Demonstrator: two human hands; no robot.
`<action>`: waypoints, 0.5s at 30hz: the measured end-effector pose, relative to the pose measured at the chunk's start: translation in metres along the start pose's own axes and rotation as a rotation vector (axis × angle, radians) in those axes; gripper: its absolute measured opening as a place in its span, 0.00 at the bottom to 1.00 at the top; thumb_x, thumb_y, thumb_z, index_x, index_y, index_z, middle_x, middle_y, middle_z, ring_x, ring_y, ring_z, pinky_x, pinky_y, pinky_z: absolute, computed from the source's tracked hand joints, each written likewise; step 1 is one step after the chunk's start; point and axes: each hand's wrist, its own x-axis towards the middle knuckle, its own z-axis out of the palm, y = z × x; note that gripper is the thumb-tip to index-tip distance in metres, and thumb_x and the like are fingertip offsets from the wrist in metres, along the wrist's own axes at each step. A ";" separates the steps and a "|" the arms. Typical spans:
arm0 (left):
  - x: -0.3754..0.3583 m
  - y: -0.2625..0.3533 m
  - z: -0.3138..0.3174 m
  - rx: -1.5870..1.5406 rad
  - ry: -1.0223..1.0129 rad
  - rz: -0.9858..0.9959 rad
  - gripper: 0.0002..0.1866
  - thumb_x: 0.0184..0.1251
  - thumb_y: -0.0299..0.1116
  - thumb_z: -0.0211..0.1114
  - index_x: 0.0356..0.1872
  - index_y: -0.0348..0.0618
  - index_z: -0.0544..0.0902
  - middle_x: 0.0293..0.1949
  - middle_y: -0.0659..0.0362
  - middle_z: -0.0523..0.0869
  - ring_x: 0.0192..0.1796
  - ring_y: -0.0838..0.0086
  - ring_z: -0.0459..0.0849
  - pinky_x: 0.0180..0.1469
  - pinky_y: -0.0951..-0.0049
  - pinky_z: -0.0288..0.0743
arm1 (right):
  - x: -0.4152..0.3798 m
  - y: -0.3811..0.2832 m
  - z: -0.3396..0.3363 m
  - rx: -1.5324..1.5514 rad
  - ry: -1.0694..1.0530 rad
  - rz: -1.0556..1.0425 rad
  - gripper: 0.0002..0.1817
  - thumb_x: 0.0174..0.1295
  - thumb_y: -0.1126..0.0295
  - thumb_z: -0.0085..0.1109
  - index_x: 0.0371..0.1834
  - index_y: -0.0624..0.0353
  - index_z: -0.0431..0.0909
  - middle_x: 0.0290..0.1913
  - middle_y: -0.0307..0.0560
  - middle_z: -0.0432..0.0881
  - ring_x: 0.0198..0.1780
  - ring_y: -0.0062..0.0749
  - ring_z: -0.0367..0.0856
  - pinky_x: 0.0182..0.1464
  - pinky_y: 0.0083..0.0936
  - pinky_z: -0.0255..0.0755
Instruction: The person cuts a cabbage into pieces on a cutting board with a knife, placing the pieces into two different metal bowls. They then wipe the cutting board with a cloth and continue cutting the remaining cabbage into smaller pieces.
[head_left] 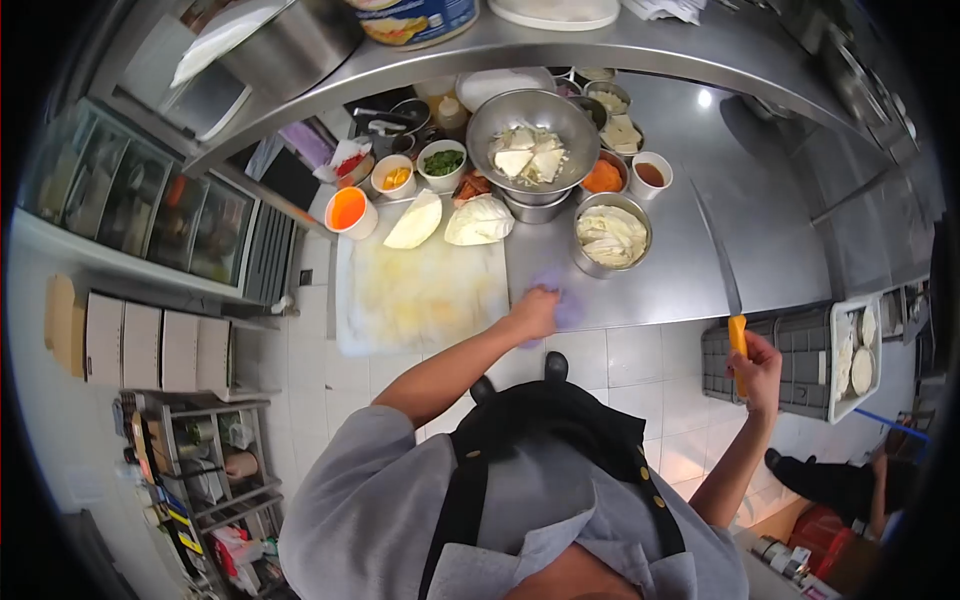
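Note:
In my right hand [762,372] is a long knife [724,262], gripped by its yellow-orange handle, its blade slanting up over the steel counter. My left hand [536,312] is closed on a purple cloth [568,305] at the counter's front edge, right beside the cutting board; the cloth looks smeared. The stained white cutting board [420,300] has two cut pale cabbage pieces at its back edge, one on the left [414,221] and one on the right [479,221]. A steel container [613,236] of pale slices stands to the right of my left hand.
Behind the board stand a large steel bowl [535,105] of white chunks, a cup of orange sauce [349,211], a cup of chopped greens [441,163] and a cup of brown powder [652,174]. A steel shelf [590,47] overhangs. Grey crates [780,365] and another person [840,490] are at right.

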 end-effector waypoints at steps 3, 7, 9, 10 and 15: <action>-0.047 0.035 -0.081 -0.178 0.141 -0.217 0.24 0.48 0.23 0.66 0.52 0.40 0.81 0.47 0.46 0.80 0.49 0.47 0.80 0.56 0.56 0.76 | 0.008 0.009 0.022 -0.013 -0.075 -0.028 0.18 0.55 0.84 0.62 0.51 0.68 0.79 0.30 0.40 0.82 0.26 0.19 0.79 0.28 0.19 0.77; -0.065 0.032 -0.121 -0.066 0.522 -0.257 0.25 0.51 0.22 0.63 0.55 0.43 0.79 0.54 0.40 0.77 0.57 0.45 0.76 0.60 0.54 0.74 | 0.013 0.054 0.088 0.096 -0.275 -0.028 0.15 0.54 0.86 0.60 0.44 0.61 0.76 0.30 0.38 0.79 0.30 0.21 0.80 0.30 0.21 0.79; -0.096 -0.039 -0.087 0.097 0.362 -0.232 0.23 0.55 0.24 0.60 0.56 0.43 0.79 0.56 0.41 0.76 0.57 0.45 0.75 0.61 0.53 0.73 | 0.016 0.072 0.126 0.115 -0.410 0.004 0.15 0.54 0.86 0.60 0.44 0.61 0.76 0.30 0.37 0.78 0.29 0.20 0.79 0.31 0.22 0.79; -0.117 -0.084 -0.066 0.170 0.281 -0.219 0.23 0.57 0.24 0.58 0.56 0.44 0.80 0.57 0.41 0.76 0.57 0.45 0.75 0.61 0.52 0.73 | 0.016 0.078 0.139 0.110 -0.473 -0.022 0.15 0.53 0.86 0.61 0.44 0.62 0.76 0.29 0.37 0.78 0.27 0.20 0.79 0.29 0.22 0.81; -0.273 -0.279 -0.174 0.323 0.803 -0.863 0.09 0.56 0.33 0.63 0.34 0.40 0.83 0.30 0.45 0.86 0.36 0.48 0.86 0.38 0.51 0.80 | 0.000 0.088 0.166 0.025 -0.612 0.001 0.15 0.52 0.86 0.62 0.42 0.63 0.74 0.27 0.37 0.77 0.25 0.18 0.77 0.29 0.21 0.80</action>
